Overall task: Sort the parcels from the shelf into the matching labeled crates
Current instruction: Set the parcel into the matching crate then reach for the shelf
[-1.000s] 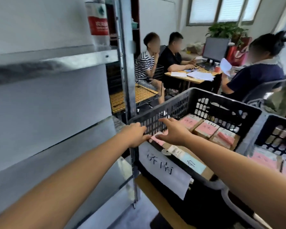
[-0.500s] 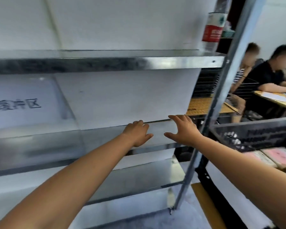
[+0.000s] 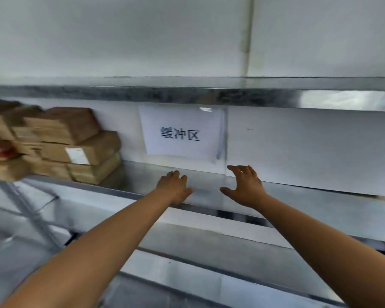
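A stack of brown cardboard parcels point(image 3: 71, 143) lies at the left end of the metal shelf point(image 3: 298, 194); one carries a white label. My left hand point(image 3: 175, 186) reaches out over the shelf's front edge with loosely bent fingers and holds nothing. My right hand point(image 3: 245, 185) hovers beside it with fingers spread, also holding nothing. Both hands are well to the right of the parcels. No crate is in view.
A white paper sign point(image 3: 180, 134) with three printed characters hangs on the back wall above the hands. Another metal shelf board point(image 3: 209, 94) runs overhead, and lower shelf levels point(image 3: 209, 258) lie beneath my arms. A slanted metal brace point(image 3: 27, 210) stands at the lower left.
My view has swung left from the black crates to the shelf. The parcel stack and the sign have come into sight; the crates and the seated people have left it. Both hands stay outstretched and hold nothing.
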A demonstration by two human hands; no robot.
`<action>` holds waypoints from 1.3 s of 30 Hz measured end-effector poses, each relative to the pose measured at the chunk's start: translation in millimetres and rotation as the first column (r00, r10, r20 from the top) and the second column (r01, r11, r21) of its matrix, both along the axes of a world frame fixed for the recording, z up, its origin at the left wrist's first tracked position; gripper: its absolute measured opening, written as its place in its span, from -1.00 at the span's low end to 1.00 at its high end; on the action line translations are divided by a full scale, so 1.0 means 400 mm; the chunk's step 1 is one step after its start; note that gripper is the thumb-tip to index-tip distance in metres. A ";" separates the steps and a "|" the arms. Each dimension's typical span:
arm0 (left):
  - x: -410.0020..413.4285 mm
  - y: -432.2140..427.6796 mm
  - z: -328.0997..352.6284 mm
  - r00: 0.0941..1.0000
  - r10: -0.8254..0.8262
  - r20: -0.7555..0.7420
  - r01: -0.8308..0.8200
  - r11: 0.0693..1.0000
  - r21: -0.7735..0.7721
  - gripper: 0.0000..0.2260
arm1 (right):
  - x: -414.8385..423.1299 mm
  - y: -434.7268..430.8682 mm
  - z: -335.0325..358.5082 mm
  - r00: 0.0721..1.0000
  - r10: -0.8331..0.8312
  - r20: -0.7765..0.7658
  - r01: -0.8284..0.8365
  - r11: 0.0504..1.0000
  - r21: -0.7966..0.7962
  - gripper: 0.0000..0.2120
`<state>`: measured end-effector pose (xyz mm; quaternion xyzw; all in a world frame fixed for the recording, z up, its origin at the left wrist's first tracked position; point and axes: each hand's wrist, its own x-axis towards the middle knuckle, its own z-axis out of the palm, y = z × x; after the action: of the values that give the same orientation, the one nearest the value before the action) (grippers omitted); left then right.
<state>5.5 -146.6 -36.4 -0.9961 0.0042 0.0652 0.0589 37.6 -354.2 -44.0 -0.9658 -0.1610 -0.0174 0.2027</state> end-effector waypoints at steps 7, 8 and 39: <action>-0.068 0.342 -0.014 0.978 0.207 0.013 -0.207 0.978 -0.015 -0.49 | 0.017 0.363 -0.028 0.987 0.156 -0.034 -0.152 0.983 0.100 -0.31; -0.076 0.382 -0.015 0.972 0.233 0.017 -0.233 0.972 -0.028 -0.50 | 0.019 0.410 -0.030 0.983 0.177 -0.046 -0.171 0.979 0.110 -0.32; 0.167 1.275 0.174 0.787 0.522 0.329 -0.455 0.851 -0.262 -0.50 | 0.365 1.331 0.177 0.918 0.394 -0.044 -0.340 0.840 0.423 -0.40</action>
<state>72.1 363.5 33.2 -0.9568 -0.2605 -0.1209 -0.0448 183.6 178.2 26.9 -0.8523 -0.3227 0.0514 0.4085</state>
